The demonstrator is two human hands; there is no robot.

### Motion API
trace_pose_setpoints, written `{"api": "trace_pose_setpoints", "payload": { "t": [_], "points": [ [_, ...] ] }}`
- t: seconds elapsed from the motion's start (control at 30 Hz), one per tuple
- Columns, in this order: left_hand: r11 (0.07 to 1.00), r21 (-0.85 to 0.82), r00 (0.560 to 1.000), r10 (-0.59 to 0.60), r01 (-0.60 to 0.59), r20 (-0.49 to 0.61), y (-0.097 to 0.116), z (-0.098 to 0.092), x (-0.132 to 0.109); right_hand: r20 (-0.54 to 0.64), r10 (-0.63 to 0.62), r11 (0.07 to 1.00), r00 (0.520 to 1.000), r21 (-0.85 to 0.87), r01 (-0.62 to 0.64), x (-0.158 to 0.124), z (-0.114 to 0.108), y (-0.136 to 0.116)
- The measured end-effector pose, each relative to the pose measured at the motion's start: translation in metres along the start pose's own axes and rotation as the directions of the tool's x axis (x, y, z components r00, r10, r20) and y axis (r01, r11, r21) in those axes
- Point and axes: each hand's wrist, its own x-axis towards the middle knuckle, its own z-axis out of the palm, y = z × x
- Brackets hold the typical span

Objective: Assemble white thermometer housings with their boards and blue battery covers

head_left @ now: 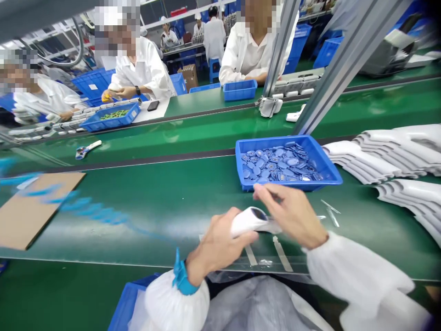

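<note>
So the blue plastic tray [272, 141] on the green bench is my reference point here, and it's full of small blue disc-shaped parts [279, 163]. Just below the tray, both bare hands are working close together. The left hand [220, 243] is clamped around a white plastic housing [250, 220], fingers wrapped over it, wrist turned in, with a blue cuff band [182, 278] at the wrist. That housing sits in the air just in front of the tray, not touching it. The right hand [292, 216] reaches in from the other side, wrist bent and fingers [265, 193] bunched at the housing's far end, almost touching the left hand. Can't tell if it's actually gripping anything, since that bit is blurry. Its white sleeve [354, 271] is gathered at the wrist. Two clear strips [282, 253] lie on the bench under the hands, nearer than the tray. To the right of the tray are stacks of white shells [389, 156], and to its left is a cardboard sheet [34, 207]. Beyond the tray, across the line, co-workers in white coats [138, 69] sit at their own trays.
</note>
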Motion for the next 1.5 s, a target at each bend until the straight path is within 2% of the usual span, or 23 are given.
{"api": "trace_pose_setpoints", "payload": {
  "t": [0.1, 0.13, 0.2, 0.27, 0.33, 0.43, 0.5, 0.53, 0.6, 0.67, 0.73, 0.83, 1.0, 1.03, 1.1, 1.13, 1.17, 1.23, 1.33, 1.5],
  "points": [
    [0.97, 0.233, 0.987, 0.103, -0.073, -0.121, -0.013, -0.014, -0.004, 0.124, 0.004, 0.971, 0.992, -0.239, 0.026, 0.046, -0.013, 0.022],
    [0.935, 0.338, 0.98, 0.155, -0.105, -0.126, -0.015, -0.016, -0.003, 0.203, -0.01, 0.948, 0.979, -0.31, 0.074, 0.063, -0.013, 0.026],
    [0.817, 0.561, 0.976, 0.207, -0.132, -0.071, -0.013, -0.014, 0.002, 0.37, -0.029, 0.916, 0.928, -0.362, 0.173, 0.096, -0.006, 0.031],
    [0.717, 0.687, 0.985, 0.174, -0.114, -0.019, -0.007, -0.01, 0.009, 0.487, -0.032, 0.898, 0.873, -0.37, 0.24, 0.12, 0.007, 0.03],
    [0.741, 0.669, 0.991, 0.122, -0.06, -0.046, -0.002, -0.01, 0.014, 0.555, -0.007, 0.872, 0.832, -0.404, 0.277, 0.133, 0.02, 0.027],
    [0.907, 0.418, 0.978, 0.051, 0.039, -0.203, -0.004, -0.021, 0.015, 0.59, 0.029, 0.839, 0.807, -0.453, 0.301, 0.139, 0.031, 0.025],
    [0.988, 0.135, 0.962, -0.031, 0.07, -0.27, -0.01, -0.03, 0.014, 0.6, 0.04, 0.831, 0.799, -0.464, 0.307, 0.138, 0.032, 0.026],
    [0.996, -0.027, 0.958, -0.09, 0.086, -0.271, -0.013, -0.033, 0.014, 0.602, 0.043, 0.831, 0.797, -0.465, 0.306, 0.137, 0.032, 0.027],
    [0.93, -0.341, 0.957, -0.215, 0.139, -0.196, -0.017, -0.036, 0.014, 0.594, 0.048, 0.833, 0.803, -0.467, 0.295, 0.136, 0.032, 0.03],
    [0.803, -0.561, 0.947, -0.305, 0.201, -0.097, -0.018, -0.032, 0.014, 0.569, 0.056, 0.839, 0.82, -0.473, 0.27, 0.136, 0.031, 0.032],
    [0.72, -0.657, 0.942, -0.333, 0.223, -0.047, -0.017, -0.027, 0.012, 0.538, 0.078, 0.846, 0.84, -0.481, 0.229, 0.136, 0.029, 0.035],
    [0.734, -0.649, 0.95, -0.308, 0.201, -0.055, -0.016, -0.021, 0.008, 0.493, 0.101, 0.87, 0.864, -0.465, 0.164, 0.137, 0.019, 0.038],
    [0.824, -0.552, 0.972, -0.216, 0.127, -0.098, -0.013, -0.021, 0.004, 0.348, 0.051, 0.946, 0.936, -0.318, 0.067, 0.117, -0.016, 0.039],
    [0.858, -0.503, 0.975, -0.187, 0.102, -0.12, -0.011, -0.022, 0.004, 0.336, 0.042, 0.965, 0.941, -0.259, 0.05, 0.107, -0.023, 0.039],
    [0.931, -0.363, 0.98, -0.108, 0.041, -0.167, -0.001, -0.021, 0.006, 0.342, 0.026, 1.0, 0.94, -0.01, -0.024, 0.082, -0.034, 0.036],
    [0.959, -0.283, 0.98, -0.065, 0.01, -0.186, 0.004, -0.02, 0.007, 0.348, 0.024, 0.983, 0.937, 0.163, -0.086, 0.068, -0.037, 0.033],
    [0.978, -0.21, 0.979, -0.029, -0.014, -0.201, 0.01, -0.018, 0.009, 0.351, 0.032, 0.929, 0.936, 0.336, -0.158, 0.054, -0.039, 0.03],
    [0.993, -0.109, 0.976, 0.025, -0.05, -0.218, 0.021, -0.012, 0.014, 0.346, 0.077, 0.765, 0.935, 0.58, -0.278, 0.028, -0.038, 0.02],
    [0.991, -0.097, 0.978, 0.072, -0.093, -0.198, 0.033, -0.002, 0.019, 0.316, 0.158, 0.654, 0.935, 0.676, -0.339, 0.001, -0.03, 0.006],
    [0.973, -0.188, 0.985, 0.11, -0.134, -0.132, 0.039, 0.004, 0.023, 0.19, 0.237, 0.656, 0.953, 0.692, -0.301, -0.019, -0.015, 0.004]
  ]
}}
